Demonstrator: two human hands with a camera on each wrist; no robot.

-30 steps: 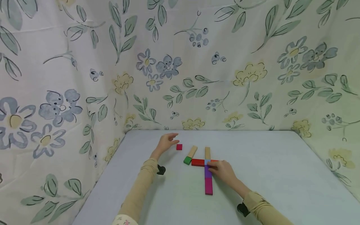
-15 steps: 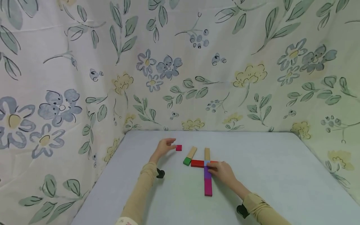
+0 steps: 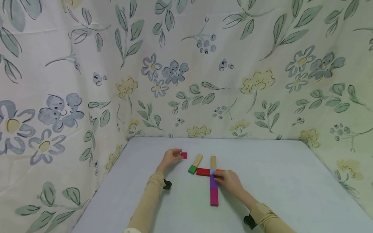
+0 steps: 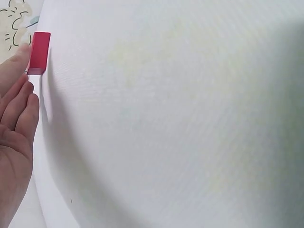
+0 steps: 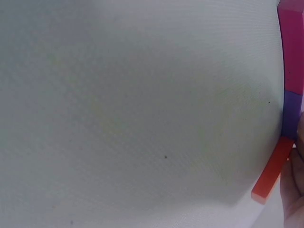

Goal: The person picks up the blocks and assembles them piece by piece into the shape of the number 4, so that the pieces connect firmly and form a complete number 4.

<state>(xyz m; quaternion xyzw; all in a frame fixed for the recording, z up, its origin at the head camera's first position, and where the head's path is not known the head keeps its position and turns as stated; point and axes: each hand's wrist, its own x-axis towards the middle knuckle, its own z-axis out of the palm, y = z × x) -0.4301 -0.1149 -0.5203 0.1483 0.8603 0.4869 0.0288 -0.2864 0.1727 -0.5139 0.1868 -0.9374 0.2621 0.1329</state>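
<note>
My left hand (image 3: pixel 170 157) is at a small crimson block (image 3: pixel 184 155) near the table's far side, with thumb and index finger parted at its left edge. In the left wrist view the thumb (image 4: pixel 18 61) overlaps this block's side; a firm grip does not show. My right hand (image 3: pixel 231 182) rests its fingertips on a cross of wooden blocks, over the light blue block (image 3: pixel 213 171) and the purple block (image 3: pixel 214 181). This cross also has a red block (image 3: pixel 203 172), an orange block (image 5: pixel 273 171), a natural wood block (image 3: pixel 213 161) and a magenta block (image 3: pixel 214 197).
Left of the cross lie a slanted natural wood block (image 3: pixel 198 160) and a green block (image 3: pixel 192 170), end to end. The pale table (image 3: pixel 276 181) ends at a floral cloth (image 3: pixel 186 71) behind and at the left. A dark strap device sits at each wrist.
My left hand has come down and right, from above and beside the crimson block to its left edge. The right hand stays on the cross. The head view has tilted slightly.
</note>
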